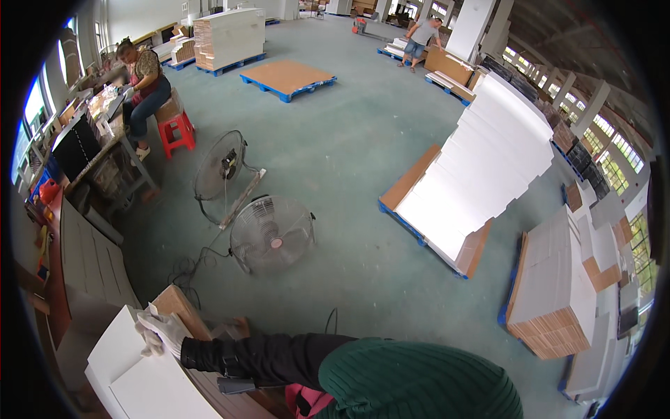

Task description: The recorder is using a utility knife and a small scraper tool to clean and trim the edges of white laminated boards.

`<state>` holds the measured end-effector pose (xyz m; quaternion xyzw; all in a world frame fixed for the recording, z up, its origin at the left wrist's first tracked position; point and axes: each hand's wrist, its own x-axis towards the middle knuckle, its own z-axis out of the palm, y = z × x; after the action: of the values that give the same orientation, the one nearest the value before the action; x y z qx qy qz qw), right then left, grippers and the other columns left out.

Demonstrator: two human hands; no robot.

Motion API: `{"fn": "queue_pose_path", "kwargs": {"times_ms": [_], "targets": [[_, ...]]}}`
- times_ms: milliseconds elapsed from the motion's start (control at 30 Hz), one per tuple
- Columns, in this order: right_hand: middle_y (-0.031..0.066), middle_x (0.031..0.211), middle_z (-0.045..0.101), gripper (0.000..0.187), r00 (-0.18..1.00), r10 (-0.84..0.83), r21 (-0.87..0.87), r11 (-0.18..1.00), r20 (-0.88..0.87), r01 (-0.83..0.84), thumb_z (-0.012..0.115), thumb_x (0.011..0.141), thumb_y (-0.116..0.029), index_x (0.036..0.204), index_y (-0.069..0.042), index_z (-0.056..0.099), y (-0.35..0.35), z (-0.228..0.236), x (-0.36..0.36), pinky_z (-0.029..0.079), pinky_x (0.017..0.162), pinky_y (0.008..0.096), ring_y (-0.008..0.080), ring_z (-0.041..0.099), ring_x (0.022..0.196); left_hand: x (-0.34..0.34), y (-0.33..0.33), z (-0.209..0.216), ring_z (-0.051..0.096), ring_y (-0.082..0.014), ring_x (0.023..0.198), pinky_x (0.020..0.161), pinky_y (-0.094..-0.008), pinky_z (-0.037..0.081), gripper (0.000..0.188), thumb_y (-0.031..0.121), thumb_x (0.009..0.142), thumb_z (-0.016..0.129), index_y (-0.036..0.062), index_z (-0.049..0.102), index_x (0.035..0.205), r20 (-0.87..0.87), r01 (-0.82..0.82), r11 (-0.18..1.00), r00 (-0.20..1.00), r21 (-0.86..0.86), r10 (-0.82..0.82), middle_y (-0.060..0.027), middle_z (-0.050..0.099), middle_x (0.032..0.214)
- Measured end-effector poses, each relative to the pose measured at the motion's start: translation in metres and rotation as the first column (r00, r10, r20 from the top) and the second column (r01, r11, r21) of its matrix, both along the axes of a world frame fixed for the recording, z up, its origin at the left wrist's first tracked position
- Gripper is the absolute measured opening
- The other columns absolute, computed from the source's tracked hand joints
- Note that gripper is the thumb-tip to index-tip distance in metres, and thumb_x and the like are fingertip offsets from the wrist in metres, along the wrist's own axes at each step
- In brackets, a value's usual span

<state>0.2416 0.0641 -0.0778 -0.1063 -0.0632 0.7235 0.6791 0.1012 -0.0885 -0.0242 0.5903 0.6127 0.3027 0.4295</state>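
My right hand (pixel 162 331), in a whitish glove, rests at the upper edge of a white panel (pixel 115 349) at the lower left. Its fingers are bent over a crumpled greyish cloth (pixel 151 343) pressed against the panel; the fingertips are partly hidden. A smaller white sheet or board (pixel 164 387) lies over the panel's near part. Just beyond the hand stands a brown cardboard piece (pixel 180 307). The black lower sleeve and green knitted upper sleeve of my right arm stretch across from the lower right. My left hand does not show.
Two floor fans (pixel 272 234) stand ahead, with a cable (pixel 188 269) on the floor. A person (pixel 144 77) sits working at a bench on the left, by a red stool (pixel 176 134). White panels (pixel 481 153) on pallets fill the right; another person (pixel 423 38) stands far back.
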Motion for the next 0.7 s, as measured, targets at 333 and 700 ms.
{"fn": "queue_pose_path", "kwargs": {"times_ms": [333, 700], "targets": [[-0.0021, 0.048, 0.036, 0.038, 1.000, 0.012, -0.002, 1.000, 0.011, -0.012, 0.058, 0.097, -0.044, 0.086, -0.008, 0.053, 0.000, -0.003, -0.001, 0.053, 0.053, 0.0365, 0.0113, 0.038, 0.034, -0.004, -0.002, -0.001, 0.062, -0.0271, 0.104, 0.090, -0.0376, 0.051, 0.051, 0.036, 0.097, 0.053, 0.0030, 0.047, 0.135, 0.011, -0.028, 0.999, 1.000, -0.023, 0.029, -0.0128, 0.061, 0.120], [-0.0040, 0.049, 0.036, 0.034, 0.998, 0.016, 0.054, 0.998, 0.066, -0.019, 0.055, 0.098, -0.043, 0.092, -0.010, 0.054, 0.006, -0.013, -0.002, 0.052, 0.063, 0.0412, 0.0117, 0.038, 0.035, -0.007, -0.007, 0.001, 0.062, -0.0272, 0.105, 0.091, -0.0376, 0.051, 0.051, 0.037, 0.098, 0.052, 0.0028, 0.047, 0.136, 0.017, -0.051, 0.998, 0.999, -0.031, 0.051, -0.0129, 0.061, 0.121]]}}
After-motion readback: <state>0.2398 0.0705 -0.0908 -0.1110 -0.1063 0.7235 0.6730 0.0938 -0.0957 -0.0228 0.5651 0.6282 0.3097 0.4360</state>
